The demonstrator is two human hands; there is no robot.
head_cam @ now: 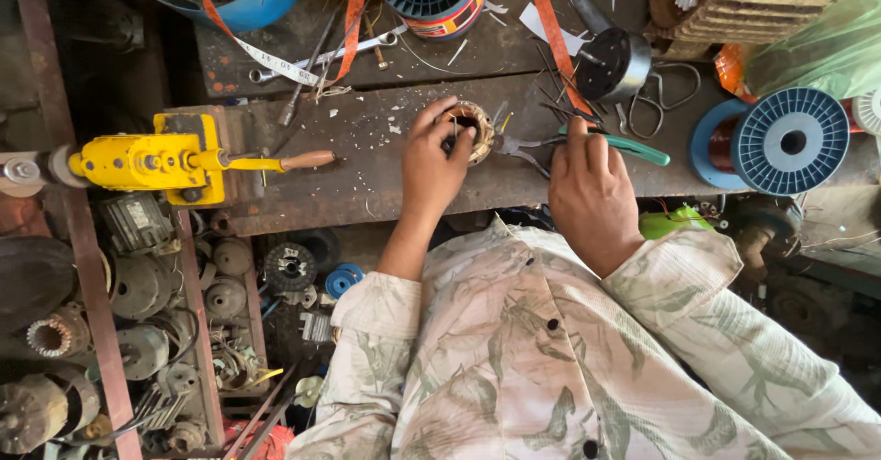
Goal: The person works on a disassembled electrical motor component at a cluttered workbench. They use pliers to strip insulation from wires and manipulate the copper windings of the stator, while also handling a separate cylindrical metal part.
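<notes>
Left hand point(431, 168) lay over a small wound stator ring point(473, 129) near the middle of the table point(367, 171), fingers curled onto its rim and into the bore, gripping it. The ring sat flat on the worn, dusty surface. Right hand point(587, 189) was closed around green-handled pliers point(606, 142); the jaws pointed left, their tips just beside the ring's right edge. Whether tips touched the winding could not be told.

Beside the right hand: a black round cup point(613, 61) and loose wire loops point(663, 97). Further right stood a blue spool of copper wire point(780, 140). At the left table edge sat a yellow hand-cranked winder point(151, 160) with a wooden grip. An orange measuring tape point(551, 28) trailed across the back of the table. Below the table at left, old motor parts point(138, 322) were heaped on racks.
</notes>
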